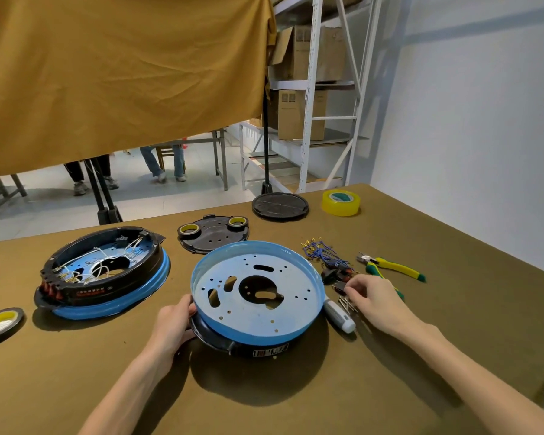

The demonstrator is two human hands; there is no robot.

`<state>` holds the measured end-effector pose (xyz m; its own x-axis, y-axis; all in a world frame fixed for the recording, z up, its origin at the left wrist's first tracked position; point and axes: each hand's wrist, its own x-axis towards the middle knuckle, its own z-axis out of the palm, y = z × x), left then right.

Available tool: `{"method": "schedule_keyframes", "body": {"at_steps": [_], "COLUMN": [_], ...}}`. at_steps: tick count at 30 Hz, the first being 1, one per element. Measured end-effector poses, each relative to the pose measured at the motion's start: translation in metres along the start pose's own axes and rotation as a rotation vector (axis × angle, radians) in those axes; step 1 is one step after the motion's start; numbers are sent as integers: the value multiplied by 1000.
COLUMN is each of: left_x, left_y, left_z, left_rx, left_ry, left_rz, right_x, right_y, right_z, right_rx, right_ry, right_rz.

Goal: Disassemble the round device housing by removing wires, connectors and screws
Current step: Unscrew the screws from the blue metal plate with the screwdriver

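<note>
Near housing (pixel 258 296) appears stripped, left hand (pixel 173 321) gripping its rim, right hand (pixel 374 299) pinching a connector (pixel 339 289); second housing (pixel 104 271) still wired.

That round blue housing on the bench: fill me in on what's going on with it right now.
A person is taking it apart. The left hand grips the rim of the stripped housing, whose plate shows no wires. The right hand pinches a small part at the pile of removed screws, beside the pulled blue wires, a screwdriver and pliers. A second housing, to the left, has its wiring in place.
</note>
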<state>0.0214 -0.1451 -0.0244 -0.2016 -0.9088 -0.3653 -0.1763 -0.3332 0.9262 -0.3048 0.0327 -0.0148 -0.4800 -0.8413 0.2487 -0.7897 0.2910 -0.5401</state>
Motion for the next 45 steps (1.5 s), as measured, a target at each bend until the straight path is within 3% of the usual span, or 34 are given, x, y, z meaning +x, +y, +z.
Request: {"method": "schedule_keyframes", "body": {"at_steps": [7,10,14,16,18,21,25,33,42,45], "left_x": [-2,-2,-2,-3,-4,-6,-6,-7,-8,-4], "left_y": [1,3,5,5,5,7,5,2,2,0], "left_z": [-1,-3,-8,-11,-14,-17,-20,-16,-13,-14], "left_rx": [-17,-88,-301,-419,-504,-537,-607,-798,-836,-585], "left_ry": [-15,-23,-114,-170,-195,-218,-274,-367,-396,-187], "left_rz": [5,-47,-152,-200,-244,-272,-293,-360,-328,-56], "right_x": [25,25,21,19,12,-1,-17,-18,-5,-5], "right_y": [-11,-24,-74,-109,-144,-184,-212,-206,-192,-188], "right_z": [12,12,15,14,14,22,40,35,24,28], "right_rx": [-62,48,213,244,236,-31,-419,-243,-205,-195], "right_ry": [-166,-5,209,107,-120,-353,-312,-207,-254,-224], "right_rz": [17,12,-184,-321,-372,-439,-568,-525,-542,-554]}}
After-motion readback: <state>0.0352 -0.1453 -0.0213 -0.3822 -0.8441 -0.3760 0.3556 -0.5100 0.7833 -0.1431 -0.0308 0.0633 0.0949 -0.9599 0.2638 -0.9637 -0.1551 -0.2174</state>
